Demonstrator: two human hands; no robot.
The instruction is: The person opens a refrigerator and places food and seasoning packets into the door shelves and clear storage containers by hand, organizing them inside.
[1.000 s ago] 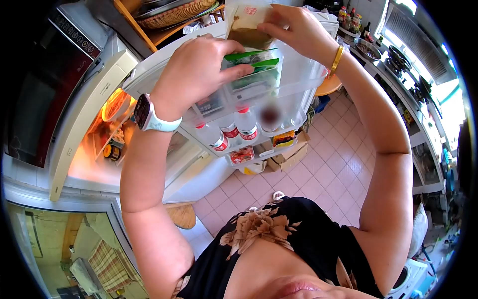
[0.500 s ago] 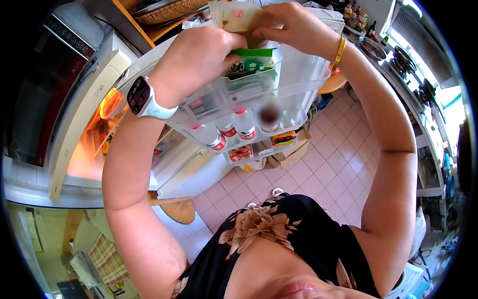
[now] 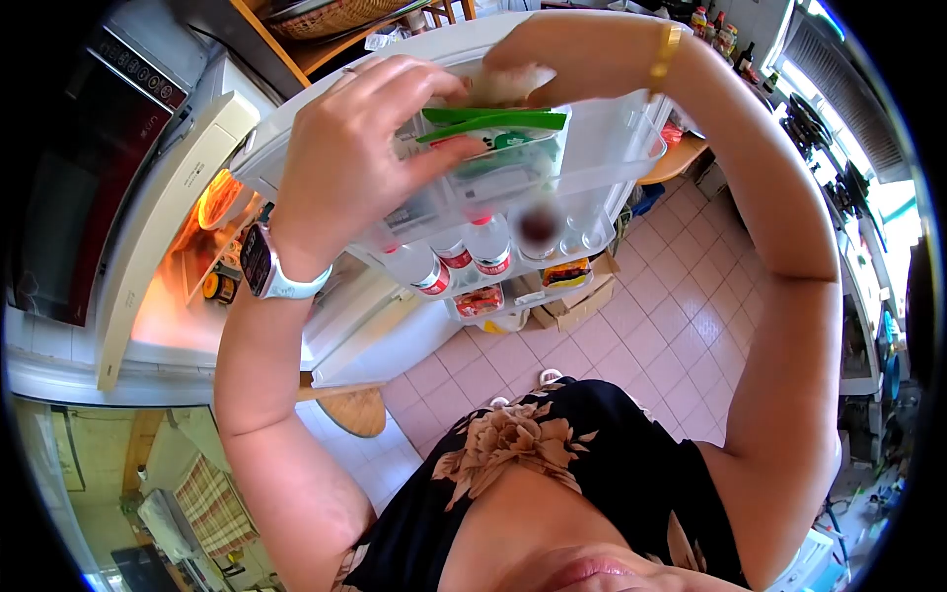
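Note:
At the top of the open fridge door, my left hand is open, its thumb and fingers spread around the left side of a green-edged plastic packet. That packet stands in the clear upper door bin. Just behind it, my right hand bends down with curled fingers on a pale packet, which is blurred and mostly hidden by both hands. Bottles with red and white labels stand in the lower door bin, beside a blurred dark round item.
The fridge's lit interior lies to the left, near a dark-fronted oven-like appliance. Below the door, a cardboard box rests on the pink tiled floor. A woven basket sits on a wooden shelf at top left.
My left hand has come off the green-edged packet and spread its fingers. The pale packet has gone lower behind it with my right hand, whose wrist has risen.

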